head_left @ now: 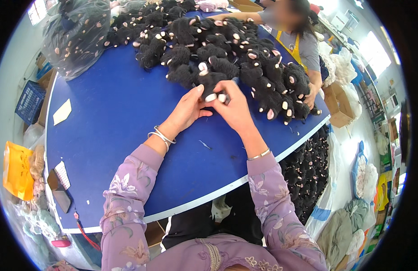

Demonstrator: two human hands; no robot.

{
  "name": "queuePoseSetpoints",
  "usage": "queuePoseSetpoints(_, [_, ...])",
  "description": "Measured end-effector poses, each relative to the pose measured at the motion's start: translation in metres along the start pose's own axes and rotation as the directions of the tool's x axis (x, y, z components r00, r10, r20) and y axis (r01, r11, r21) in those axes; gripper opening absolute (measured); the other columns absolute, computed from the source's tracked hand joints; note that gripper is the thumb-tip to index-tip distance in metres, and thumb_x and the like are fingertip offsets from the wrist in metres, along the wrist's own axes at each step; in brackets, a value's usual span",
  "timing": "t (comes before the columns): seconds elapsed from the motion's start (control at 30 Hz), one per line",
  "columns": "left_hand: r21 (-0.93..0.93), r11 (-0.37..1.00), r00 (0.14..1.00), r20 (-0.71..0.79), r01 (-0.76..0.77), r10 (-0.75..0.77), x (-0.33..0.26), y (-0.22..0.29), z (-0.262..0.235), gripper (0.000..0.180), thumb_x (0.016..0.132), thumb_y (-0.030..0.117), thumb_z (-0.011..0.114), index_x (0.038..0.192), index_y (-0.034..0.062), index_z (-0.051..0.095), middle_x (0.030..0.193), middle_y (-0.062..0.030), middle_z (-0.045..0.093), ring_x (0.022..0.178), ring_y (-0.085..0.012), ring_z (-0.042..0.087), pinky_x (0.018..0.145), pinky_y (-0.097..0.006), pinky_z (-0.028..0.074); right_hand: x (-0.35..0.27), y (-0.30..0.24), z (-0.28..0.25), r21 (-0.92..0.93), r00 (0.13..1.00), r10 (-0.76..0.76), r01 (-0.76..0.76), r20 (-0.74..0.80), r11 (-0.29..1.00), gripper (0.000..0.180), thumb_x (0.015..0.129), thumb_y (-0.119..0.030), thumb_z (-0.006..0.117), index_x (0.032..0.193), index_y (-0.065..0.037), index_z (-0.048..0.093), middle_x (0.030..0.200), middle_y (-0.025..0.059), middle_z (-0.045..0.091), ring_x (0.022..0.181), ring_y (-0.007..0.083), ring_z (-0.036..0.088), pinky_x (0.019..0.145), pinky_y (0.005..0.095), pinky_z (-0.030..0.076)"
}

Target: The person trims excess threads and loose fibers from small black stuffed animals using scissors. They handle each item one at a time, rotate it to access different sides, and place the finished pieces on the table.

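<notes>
A black plush toy [211, 82] with pale pink paws is held between both my hands above the blue table [114, 113]. My left hand [187, 109] grips its lower left side, thumb up against the fur. My right hand [234, 106] pinches it from the right, fingers on the pink paws. Just beyond lies a big heap of the same black plush toys [218, 45], spread across the far half of the table.
A co-worker [299, 45] in grey with a yellow apron stands at the far right edge, one hand on the heap. A clear bag of toys [76, 36] sits far left. A paper slip [62, 112], a phone [59, 189] and more toys in a bag [308, 176] lie around.
</notes>
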State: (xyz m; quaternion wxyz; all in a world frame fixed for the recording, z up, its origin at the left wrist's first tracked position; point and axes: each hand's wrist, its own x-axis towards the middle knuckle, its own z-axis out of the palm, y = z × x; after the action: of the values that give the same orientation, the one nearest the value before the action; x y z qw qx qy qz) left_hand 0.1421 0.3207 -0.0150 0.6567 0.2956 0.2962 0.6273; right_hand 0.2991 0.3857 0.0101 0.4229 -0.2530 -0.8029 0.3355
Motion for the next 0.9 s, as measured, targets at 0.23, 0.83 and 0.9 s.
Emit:
queuePoseSetpoints(0.23, [0.099, 0.985, 0.986, -0.077, -0.142, 0.150, -0.002, -0.005, 0.004, 0.028, 0.092, 0.009, 0.055, 0.117, -0.0027, 0.054, 0.108, -0.0120, 0.063, 0.089, -0.0200, 0.065, 0.076, -0.031, 0.056, -0.005, -0.005, -0.016, 0.520, 0.923, 0.362, -0.249, -0.127, 0.817, 0.021, 0.094, -0.017, 0.055, 0.082, -0.003, 0.064, 0.065, -0.0062, 0.052, 0.057, -0.0014, 0.041, 0.050, 0.0172, 0.031])
queuePoseSetpoints(0.83, [0.602, 0.793, 0.993, -0.008, -0.092, 0.121, -0.012, -0.003, 0.011, 0.032, 0.086, 0.013, 0.067, 0.114, 0.0001, 0.060, 0.105, -0.0038, 0.065, 0.092, -0.0105, 0.059, 0.081, -0.027, 0.050, 0.000, 0.009, -0.020, 0.547, 0.871, 0.487, -0.378, -0.062, 0.747, 0.013, 0.092, -0.013, 0.057, 0.086, -0.002, 0.061, 0.066, -0.0050, 0.050, 0.056, 0.0026, 0.043, 0.050, 0.0209, 0.036])
queuePoseSetpoints(0.9, [0.614, 0.785, 0.994, -0.008, -0.078, 0.104, -0.012, -0.004, 0.011, 0.030, 0.086, 0.014, 0.067, 0.112, 0.0002, 0.061, 0.101, -0.0032, 0.065, 0.088, -0.0101, 0.059, 0.076, -0.027, 0.050, 0.000, 0.007, -0.031, 0.662, 0.869, 0.494, -0.349, -0.037, 0.663, 0.019, 0.091, -0.021, 0.059, 0.094, -0.002, 0.061, 0.072, -0.0025, 0.055, 0.062, 0.0044, 0.048, 0.055, 0.0207, 0.040])
